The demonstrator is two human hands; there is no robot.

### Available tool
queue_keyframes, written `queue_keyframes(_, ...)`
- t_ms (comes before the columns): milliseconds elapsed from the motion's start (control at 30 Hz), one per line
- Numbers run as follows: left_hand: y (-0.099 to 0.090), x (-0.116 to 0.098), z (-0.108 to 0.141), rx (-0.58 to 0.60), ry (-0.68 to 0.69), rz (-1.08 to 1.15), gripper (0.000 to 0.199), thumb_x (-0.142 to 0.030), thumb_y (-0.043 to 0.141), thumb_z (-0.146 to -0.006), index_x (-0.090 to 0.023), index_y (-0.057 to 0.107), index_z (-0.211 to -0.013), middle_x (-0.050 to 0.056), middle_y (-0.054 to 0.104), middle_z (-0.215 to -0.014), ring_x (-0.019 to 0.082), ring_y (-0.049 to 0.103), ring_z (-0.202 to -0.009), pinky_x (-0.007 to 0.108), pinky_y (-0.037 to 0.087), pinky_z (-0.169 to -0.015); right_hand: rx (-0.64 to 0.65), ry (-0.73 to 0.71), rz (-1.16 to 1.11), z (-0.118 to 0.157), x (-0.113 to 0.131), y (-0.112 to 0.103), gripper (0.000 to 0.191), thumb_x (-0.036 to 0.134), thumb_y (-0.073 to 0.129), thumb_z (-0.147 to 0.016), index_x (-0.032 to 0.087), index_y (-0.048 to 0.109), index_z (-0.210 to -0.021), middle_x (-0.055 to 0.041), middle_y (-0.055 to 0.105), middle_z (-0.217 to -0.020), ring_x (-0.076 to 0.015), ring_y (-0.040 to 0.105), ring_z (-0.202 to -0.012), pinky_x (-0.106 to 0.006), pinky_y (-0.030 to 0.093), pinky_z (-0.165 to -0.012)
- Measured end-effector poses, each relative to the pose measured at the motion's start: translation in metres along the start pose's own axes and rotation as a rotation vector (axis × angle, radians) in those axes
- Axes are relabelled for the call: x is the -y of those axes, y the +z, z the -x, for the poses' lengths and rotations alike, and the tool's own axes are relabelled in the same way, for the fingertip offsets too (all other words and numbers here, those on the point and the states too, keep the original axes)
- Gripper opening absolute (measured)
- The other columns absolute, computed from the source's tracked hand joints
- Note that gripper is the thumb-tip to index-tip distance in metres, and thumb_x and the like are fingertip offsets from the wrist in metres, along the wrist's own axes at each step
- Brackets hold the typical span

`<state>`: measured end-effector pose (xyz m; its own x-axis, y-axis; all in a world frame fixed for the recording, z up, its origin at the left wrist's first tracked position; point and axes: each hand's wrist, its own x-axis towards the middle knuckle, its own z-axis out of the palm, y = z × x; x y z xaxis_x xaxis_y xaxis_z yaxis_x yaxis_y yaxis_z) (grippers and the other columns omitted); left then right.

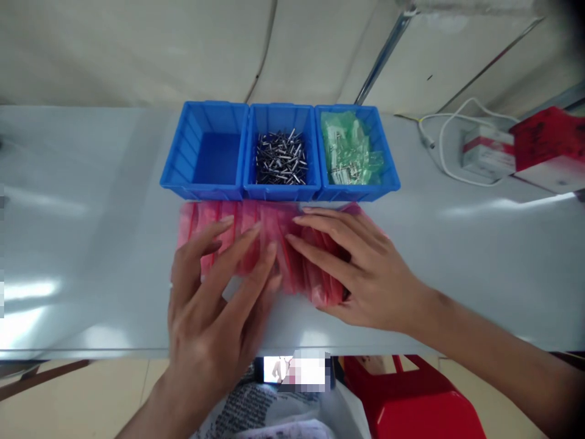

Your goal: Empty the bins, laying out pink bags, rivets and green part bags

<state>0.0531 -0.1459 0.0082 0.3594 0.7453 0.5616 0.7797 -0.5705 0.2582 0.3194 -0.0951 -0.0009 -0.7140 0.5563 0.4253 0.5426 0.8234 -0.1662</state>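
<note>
A row of overlapping pink zip bags (249, 244) with red seal lines lies on the table, just in front of the blue bins. My left hand (214, 292) is over the left and middle part of the row, its fingers apart and the fingertips on or just above the plastic. Stretched across the right part of the row, my right hand (361, 262) touches the bags with spread fingers. Its thumb is mostly hidden near the bags' front edge. Both hands cover some of the bags.
Behind the bags stand a bare blue bin (205, 152), a blue bin with metal pins (281, 158), and one with a green plastic bag (350, 149). A white cable (441, 146) and red-and-white boxes (548, 146) lie right. A red stool (420, 402) is below the table edge.
</note>
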Motion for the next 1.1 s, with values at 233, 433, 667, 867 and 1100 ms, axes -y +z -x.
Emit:
queue_keyframes(233,0.000,0.013,0.007,0.096,0.146,0.023,0.048,-0.022,0.087,-0.102,-0.009,0.072,-0.145,0.016,0.080,-0.147,0.041,0.071,-0.146,0.058,0.060,-0.118,0.025,0.027,0.099,-0.003,0.004,0.001,0.057,0.040,0.076,-0.103,0.010,0.071,-0.151,-0.0266,0.069,-0.158,-0.0464,0.069,-0.145,-0.069,0.066,-0.111)
queue_keyframes(433,0.007,0.014,-0.006,0.116,0.152,-0.008,0.039,-0.015,0.081,-0.104,-0.009,0.073,-0.141,0.012,0.082,-0.144,0.039,0.074,-0.143,0.059,0.062,-0.121,-0.016,0.062,0.098,0.000,0.005,0.002,0.066,0.046,0.080,-0.104,0.014,0.064,-0.158,-0.0292,0.062,-0.164,-0.0433,0.068,-0.147,-0.066,0.066,-0.113)
queue_keyframes(667,0.006,0.018,-0.002,0.145,0.181,0.020,0.048,-0.010,0.078,-0.104,-0.003,0.068,-0.150,0.019,0.075,-0.155,0.043,0.070,-0.150,0.064,0.064,-0.122,-0.087,0.092,-0.012,-0.003,0.003,-0.001,0.083,0.064,0.079,-0.102,0.009,0.058,-0.161,-0.0312,0.057,-0.164,-0.0389,0.061,-0.156,-0.061,0.062,-0.126)
queue_keyframes(867,0.005,0.001,-0.013,0.109,0.306,0.076,0.037,-0.017,0.070,-0.111,-0.008,0.071,-0.147,0.016,0.078,-0.152,0.038,0.075,-0.138,0.054,0.066,-0.106,-0.177,0.098,-0.125,-0.003,0.001,-0.002,0.103,0.079,0.074,-0.099,0.014,0.046,-0.174,-0.0264,0.061,-0.164,-0.0376,0.063,-0.157,-0.062,0.060,-0.131)
queue_keyframes(1100,0.015,-0.005,-0.036,0.039,0.363,0.040,0.024,-0.021,0.059,-0.115,-0.009,0.075,-0.130,0.009,0.087,-0.114,0.028,0.082,-0.105,0.045,0.063,-0.086,-0.189,0.080,-0.147,-0.001,-0.004,-0.001,0.104,0.082,0.067,-0.102,0.019,0.039,-0.180,-0.0222,0.063,-0.163,-0.0337,0.065,-0.156,-0.055,0.061,-0.130)
